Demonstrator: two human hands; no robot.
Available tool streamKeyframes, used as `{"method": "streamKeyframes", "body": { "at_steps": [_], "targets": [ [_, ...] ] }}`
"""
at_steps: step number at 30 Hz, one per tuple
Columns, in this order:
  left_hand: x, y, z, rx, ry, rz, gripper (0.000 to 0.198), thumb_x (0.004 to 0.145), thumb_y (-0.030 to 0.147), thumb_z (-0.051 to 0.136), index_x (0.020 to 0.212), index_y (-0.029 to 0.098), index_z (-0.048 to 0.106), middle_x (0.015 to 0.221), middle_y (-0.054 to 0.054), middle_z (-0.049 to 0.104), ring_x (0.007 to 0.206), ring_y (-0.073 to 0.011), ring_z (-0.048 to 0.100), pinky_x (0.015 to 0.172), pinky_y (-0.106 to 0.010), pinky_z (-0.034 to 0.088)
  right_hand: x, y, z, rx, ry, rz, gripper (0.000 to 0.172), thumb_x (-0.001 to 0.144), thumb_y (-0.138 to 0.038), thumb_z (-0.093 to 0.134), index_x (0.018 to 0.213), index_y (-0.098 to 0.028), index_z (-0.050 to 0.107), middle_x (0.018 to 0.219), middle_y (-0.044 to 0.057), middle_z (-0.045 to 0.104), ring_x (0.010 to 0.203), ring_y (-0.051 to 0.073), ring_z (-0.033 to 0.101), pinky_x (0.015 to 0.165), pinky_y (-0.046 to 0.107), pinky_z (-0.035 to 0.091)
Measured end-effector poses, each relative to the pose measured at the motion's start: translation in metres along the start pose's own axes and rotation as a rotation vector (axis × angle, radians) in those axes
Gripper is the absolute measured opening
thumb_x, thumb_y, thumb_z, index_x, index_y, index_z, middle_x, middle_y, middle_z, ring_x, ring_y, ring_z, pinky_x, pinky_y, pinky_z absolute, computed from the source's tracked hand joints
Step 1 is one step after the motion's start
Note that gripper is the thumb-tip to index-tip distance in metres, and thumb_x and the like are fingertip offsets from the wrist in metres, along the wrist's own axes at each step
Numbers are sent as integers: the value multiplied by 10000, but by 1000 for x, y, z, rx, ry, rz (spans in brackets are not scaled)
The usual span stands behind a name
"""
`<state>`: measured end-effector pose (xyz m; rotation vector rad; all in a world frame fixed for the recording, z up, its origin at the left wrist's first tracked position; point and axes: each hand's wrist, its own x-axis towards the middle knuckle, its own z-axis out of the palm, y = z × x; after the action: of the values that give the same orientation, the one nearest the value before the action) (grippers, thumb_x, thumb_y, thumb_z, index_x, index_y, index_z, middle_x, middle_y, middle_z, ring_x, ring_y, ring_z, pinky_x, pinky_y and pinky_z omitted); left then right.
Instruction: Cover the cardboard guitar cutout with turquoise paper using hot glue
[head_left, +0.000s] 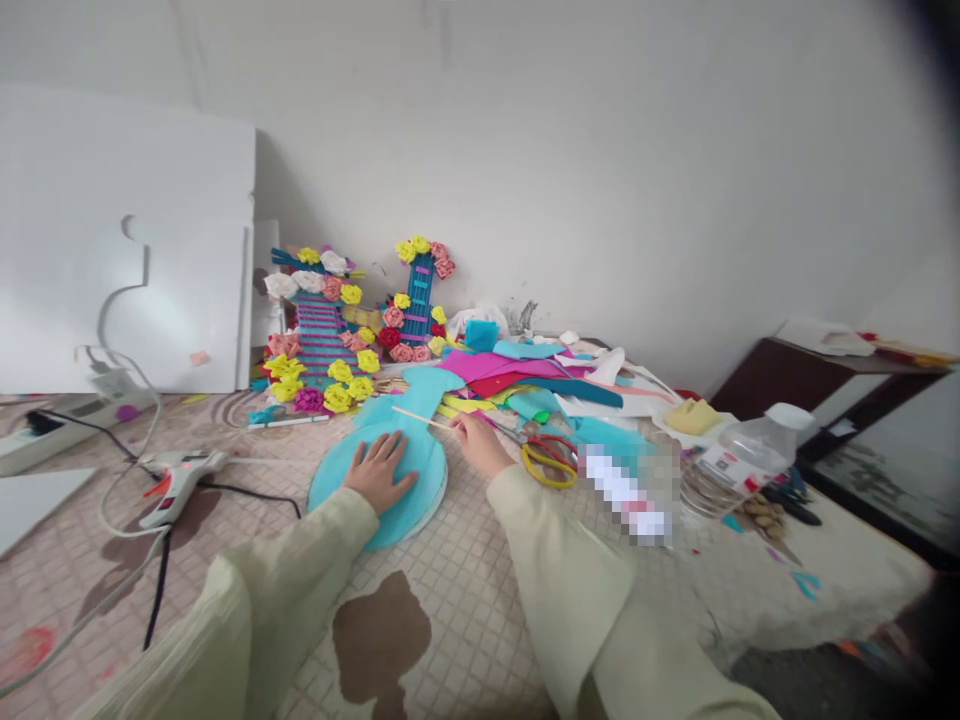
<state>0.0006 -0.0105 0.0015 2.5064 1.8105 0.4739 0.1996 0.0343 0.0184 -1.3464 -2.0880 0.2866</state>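
Observation:
A turquoise guitar-like cutout with a rounded body and a narrower upper part lies flat on the patterned tablecloth. My left hand rests on its round body, fingers spread. Pinched in my right hand is a thin wooden stick, its far end over the narrow part of the cutout; whether it touches the surface I cannot tell. A pale layer shows along the cutout's lower right edge. Close to my right hand lie scissors with red and yellow handles.
A white glue gun with cables lies at left, near a power strip. Coloured paper sheets are heaped behind. Flower-decorated stick panels lean by the wall. A plastic bottle stands at right.

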Motion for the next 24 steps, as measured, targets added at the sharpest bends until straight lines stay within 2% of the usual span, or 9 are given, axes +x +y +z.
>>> {"method": "streamKeyframes", "body": {
  "at_steps": [3, 6, 8, 11, 13, 16, 24],
  "targets": [
    [-2, 0, -10, -17, 86, -29, 539, 779, 451, 432, 1219, 140, 456, 1309, -129, 458, 1227, -284, 346, 1027, -483, 164, 18, 9, 2, 13, -45, -84, 172, 785, -35, 480, 830, -136, 612, 837, 66, 618, 823, 171, 549, 746, 273, 394],
    [-4, -6, -31, -37, 222, -121, 504, 832, 439, 334, 1154, 74, 465, 1193, -198, 501, 1135, -310, 430, 957, -481, 285, 36, 12, 1, 23, -98, -177, 128, 781, -78, 541, 794, -148, 647, 815, 54, 632, 808, 165, 557, 758, 272, 391],
    [-4, -11, -43, -58, 266, -130, 491, 831, 424, 347, 1134, 56, 461, 1132, -207, 507, 1093, -314, 453, 910, -463, 341, 48, 9, 1, 33, -141, -251, 115, 776, -92, 565, 786, -152, 663, 816, 49, 636, 811, 155, 559, 766, 263, 388],
    [-6, -16, -46, -108, 199, -25, 371, 810, 347, 416, 1073, 112, 530, 1023, -134, 578, 982, -258, 531, 864, -387, 402, 65, -1, 8, 52, -211, -361, 118, 758, -80, 590, 786, -154, 678, 839, 44, 639, 827, 144, 561, 781, 248, 385],
    [-8, -16, -40, -140, 135, 31, 291, 801, 244, 411, 1022, 148, 575, 945, -94, 618, 872, -220, 580, 788, -346, 449, 74, -9, 17, 61, -257, -422, 112, 734, -75, 618, 773, -155, 686, 835, 42, 644, 823, 145, 560, 783, 249, 385],
    [-13, -13, -29, -175, 85, 54, 311, 769, 131, 385, 986, 168, 605, 888, -74, 640, 772, -189, 607, 692, -308, 479, 80, -16, 31, 73, -313, -490, 106, 704, -76, 650, 755, -157, 696, 818, 40, 650, 817, 154, 555, 781, 256, 391],
    [-23, -9, -25, -151, 48, 52, 328, 810, 171, 363, 1014, 127, 616, 969, -121, 596, 895, -220, 566, 806, -340, 437, 79, -12, 46, 128, -393, -570, 175, 726, -35, 594, 759, -168, 702, 848, 29, 659, 857, 139, 566, 816, 246, 403]
  ]
}}
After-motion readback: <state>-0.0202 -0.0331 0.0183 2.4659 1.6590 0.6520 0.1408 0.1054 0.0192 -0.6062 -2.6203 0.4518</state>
